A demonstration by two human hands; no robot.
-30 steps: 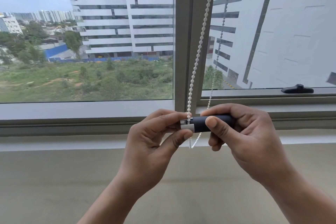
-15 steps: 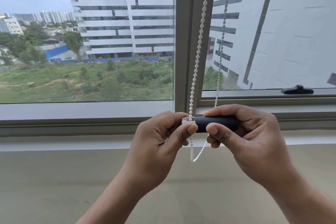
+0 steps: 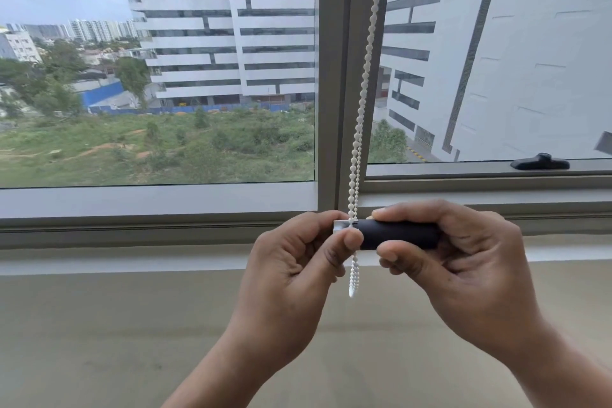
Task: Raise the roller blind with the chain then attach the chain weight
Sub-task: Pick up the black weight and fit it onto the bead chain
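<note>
Smooth white plastic bead chain [image 3: 367,60]; matt black chain weight [image 3: 397,234], perhaps plastic; smooth grey window frame [image 3: 334,76].

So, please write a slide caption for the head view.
Left hand pinches the white cap of the chain weight, right hand grips its dark body; bead chain passes between.

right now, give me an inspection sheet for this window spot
surface: beige sill below the window
job's things: white bead chain runs down as two strands into the chain weight, which is held level; the chain's loop dangles beneath it; blind not in view
clutter: nothing seen
hands: left hand pinches the weight's white end; right hand grips its dark body
cables: nothing seen
surroundings: grey window frame, black window handle on the right, buildings and scrub outside
</note>
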